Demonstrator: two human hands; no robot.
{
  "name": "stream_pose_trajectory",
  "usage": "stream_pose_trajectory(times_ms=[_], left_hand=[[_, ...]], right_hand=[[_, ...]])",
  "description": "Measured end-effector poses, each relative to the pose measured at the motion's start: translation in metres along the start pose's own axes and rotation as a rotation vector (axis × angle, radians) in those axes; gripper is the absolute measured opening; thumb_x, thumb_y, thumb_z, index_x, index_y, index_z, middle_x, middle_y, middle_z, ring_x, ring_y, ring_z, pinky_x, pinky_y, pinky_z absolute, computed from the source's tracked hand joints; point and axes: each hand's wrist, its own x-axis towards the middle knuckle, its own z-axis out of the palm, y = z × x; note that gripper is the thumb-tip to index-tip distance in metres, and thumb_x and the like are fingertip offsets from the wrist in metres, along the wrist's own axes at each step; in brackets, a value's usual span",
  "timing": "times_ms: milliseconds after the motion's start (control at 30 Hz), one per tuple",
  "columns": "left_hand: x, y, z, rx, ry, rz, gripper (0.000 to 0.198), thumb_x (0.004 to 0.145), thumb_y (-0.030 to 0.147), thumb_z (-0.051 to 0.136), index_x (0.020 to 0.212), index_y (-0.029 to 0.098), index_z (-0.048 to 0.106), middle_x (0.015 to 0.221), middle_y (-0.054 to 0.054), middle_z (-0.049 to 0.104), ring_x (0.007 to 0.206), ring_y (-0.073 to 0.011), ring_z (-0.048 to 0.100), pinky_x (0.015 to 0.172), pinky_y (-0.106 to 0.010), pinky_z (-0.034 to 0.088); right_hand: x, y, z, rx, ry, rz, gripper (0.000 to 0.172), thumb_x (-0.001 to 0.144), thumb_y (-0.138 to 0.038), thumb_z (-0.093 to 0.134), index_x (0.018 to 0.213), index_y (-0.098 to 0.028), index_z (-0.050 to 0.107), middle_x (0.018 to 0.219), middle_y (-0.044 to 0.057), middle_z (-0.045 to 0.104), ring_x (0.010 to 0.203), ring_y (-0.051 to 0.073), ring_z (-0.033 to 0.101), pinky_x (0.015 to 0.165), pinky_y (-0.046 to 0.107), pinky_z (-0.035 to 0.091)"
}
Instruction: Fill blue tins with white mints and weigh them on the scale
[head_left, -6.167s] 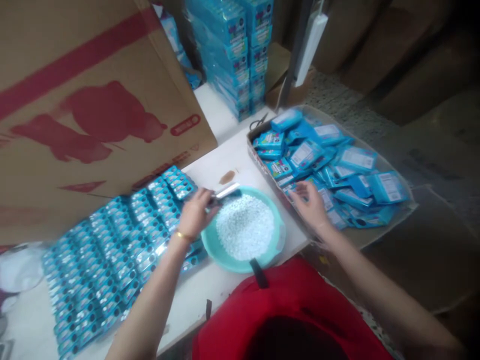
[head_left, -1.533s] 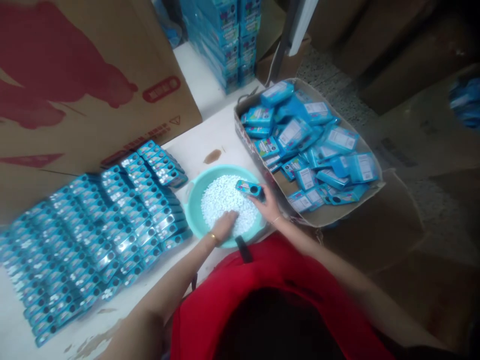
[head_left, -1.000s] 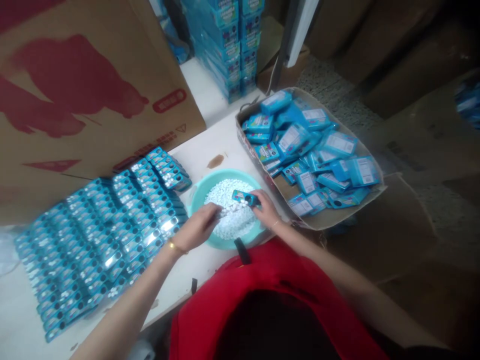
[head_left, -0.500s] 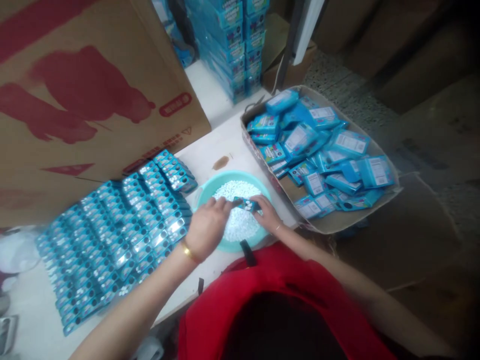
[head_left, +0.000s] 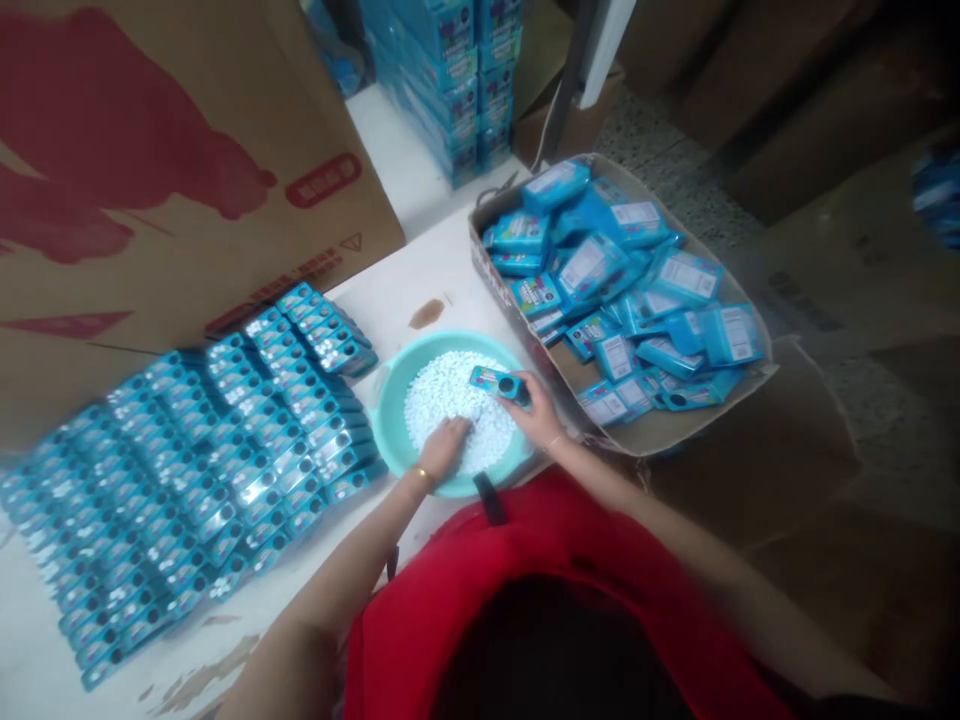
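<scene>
A turquoise basin (head_left: pixel 390 440) holds a heap of small white pellets (head_left: pixel 442 385). My left hand (head_left: pixel 444 447), with a gold-coloured band at the wrist, reaches into the pellets. Its fingers are curled together and the tips are hidden, so what they pinch cannot be made out. Over the basin's right side, my right hand (head_left: pixel 536 412) is closed around one end of a small blue box (head_left: pixel 491 380) with a dark round spot. The box is tilted above the pellets.
Rows of similar blue boxes (head_left: pixel 202 470) cover the table at left, before a large brown carton (head_left: pixel 315 110). An open cardboard tray (head_left: pixel 517 335) at right holds many blue packets (head_left: pixel 596 265). Wrapped blue boxes (head_left: pixel 454 90) are stacked behind. The white table (head_left: pixel 397 290) has brown stains.
My left hand has left the small box and moved down into the pellets. The right hand keeps the box, now turned with its dark spot toward the hand. The view has shifted slightly.
</scene>
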Motion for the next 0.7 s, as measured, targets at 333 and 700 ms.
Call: stream_pose_trajectory(times_ms=[333, 700], left_hand=[[-0.043, 0.006, -0.045, -0.343, -0.045, 0.079, 0.028, 0.089, 0.028, 0.05, 0.114, 0.015, 0.049, 0.103, -0.007, 0.059, 0.085, -0.0159, 0.056, 0.077, -0.029, 0.05], [-0.063, 0.077, -0.153, 0.115, 0.031, 0.066, 0.024, 0.089, 0.017, 0.041, 0.11, 0.018, 0.053, 0.1, -0.008, 0.058, 0.087, -0.0199, 0.057, 0.078, -0.033, 0.048]], right_hand=[[0.001, 0.005, -0.005, 0.029, 0.024, 0.031, 0.042, 0.079, -0.039, 0.067, 0.112, -0.021, 0.051, 0.105, 0.007, 0.062, 0.099, 0.023, 0.059, 0.089, 0.037, 0.048], [-0.012, -0.008, 0.006, -0.062, -0.14, -0.234, 0.04, 0.076, -0.011, 0.052, 0.113, -0.023, 0.052, 0.11, 0.009, 0.06, 0.108, 0.026, 0.055, 0.104, 0.05, 0.039]])
